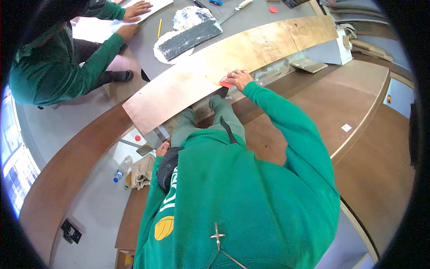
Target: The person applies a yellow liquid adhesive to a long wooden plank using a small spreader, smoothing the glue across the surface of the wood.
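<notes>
My right hand (240,79) is closed at the near edge of a long, pale wooden board (188,93), fingers pinching a flat red piece (227,84) with a yellow strip beside it. Whether that piece is a sanding disc I cannot tell. My left hand (163,149) hangs low beside my hip, its fingers curled and partly hidden by a dark bag (168,167). Close to those fingers is a flat, square grey-brown blade-like piece (144,149); whether the hand grips it is unclear.
Beyond the board, a grey table bears a black slab (190,39) over white paste, a yellow pencil (159,28), a long knife (235,11) and a red disc (273,9). Another person's hands (134,13) rest on a white sheet at far left. Brown panels (313,105) lie right.
</notes>
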Demonstrator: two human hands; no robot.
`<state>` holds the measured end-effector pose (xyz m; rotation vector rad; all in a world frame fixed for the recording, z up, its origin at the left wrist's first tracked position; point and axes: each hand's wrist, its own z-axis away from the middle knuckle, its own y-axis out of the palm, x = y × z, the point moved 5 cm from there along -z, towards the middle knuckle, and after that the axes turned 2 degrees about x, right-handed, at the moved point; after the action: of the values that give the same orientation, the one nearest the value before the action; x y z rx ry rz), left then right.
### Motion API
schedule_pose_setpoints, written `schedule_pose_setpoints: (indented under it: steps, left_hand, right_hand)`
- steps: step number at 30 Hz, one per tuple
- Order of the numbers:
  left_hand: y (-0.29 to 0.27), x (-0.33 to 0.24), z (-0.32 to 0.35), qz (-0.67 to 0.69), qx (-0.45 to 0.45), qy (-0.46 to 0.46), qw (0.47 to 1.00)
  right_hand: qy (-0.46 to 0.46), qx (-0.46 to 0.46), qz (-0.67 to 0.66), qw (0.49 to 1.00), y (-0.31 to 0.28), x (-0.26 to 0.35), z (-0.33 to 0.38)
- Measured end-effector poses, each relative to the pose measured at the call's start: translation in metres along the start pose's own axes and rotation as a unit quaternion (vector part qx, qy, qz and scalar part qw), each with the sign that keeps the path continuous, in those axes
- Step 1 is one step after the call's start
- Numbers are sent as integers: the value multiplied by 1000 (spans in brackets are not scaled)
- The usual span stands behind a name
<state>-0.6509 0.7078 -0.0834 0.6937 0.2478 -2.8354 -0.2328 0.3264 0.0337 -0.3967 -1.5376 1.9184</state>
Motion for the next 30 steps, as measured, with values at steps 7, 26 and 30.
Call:
schedule_pose_setpoints:
  steps: [7, 26, 30]
  left_hand:
    - [-34, 5, -20, -19, -9, 37, 999]
    - [-74, 128, 33, -21, -96, 67, 993]
    - [-69, 147, -12, 114, -75, 94, 986]
  right_hand:
    - [89, 123, -27, 988, -16, 9, 37]
    - [395, -30, -57, 916, -21, -43, -45]
    - [459, -45, -69, 885, -2, -58, -63]
